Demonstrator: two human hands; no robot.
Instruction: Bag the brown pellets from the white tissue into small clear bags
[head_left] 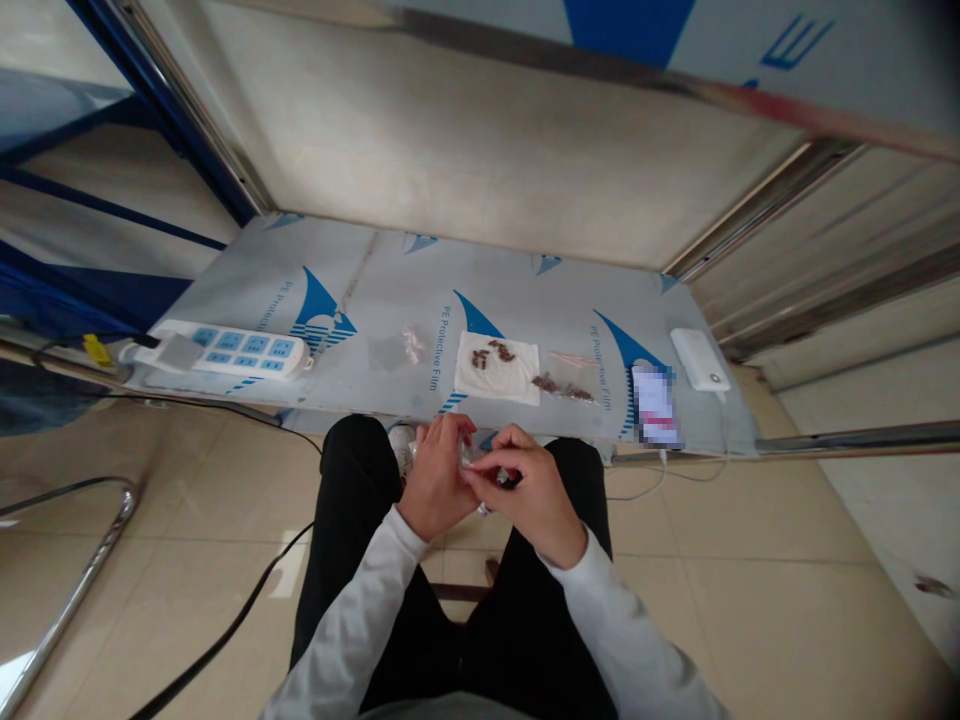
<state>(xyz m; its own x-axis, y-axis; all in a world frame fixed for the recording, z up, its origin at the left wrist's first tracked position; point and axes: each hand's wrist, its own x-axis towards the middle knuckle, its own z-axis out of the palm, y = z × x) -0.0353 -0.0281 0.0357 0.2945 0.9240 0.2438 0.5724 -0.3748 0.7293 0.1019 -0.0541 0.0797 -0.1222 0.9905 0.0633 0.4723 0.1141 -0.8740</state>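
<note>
My left hand [437,478] and my right hand [534,492] meet above my lap, just off the table's front edge. Between their closed fingers is a small clear plastic bag [469,453], partly hidden by the fingers. Beyond them a white cloth or paper sheet [491,383] lies on the table, with small brown pieces [480,358] in loose clusters on it. More brown pieces [566,388] lie to its right, below some thin pinkish strips [574,358]. Left of the sheet are pale pink pieces [412,345] beside a flat, clear bag [385,352].
The table [352,270] is covered in printed protective film. A white power strip [247,350] lies at the left. At the right are a phone [655,405] and a white power bank [699,360] with cables. A shelf edge [637,75] overhangs the table.
</note>
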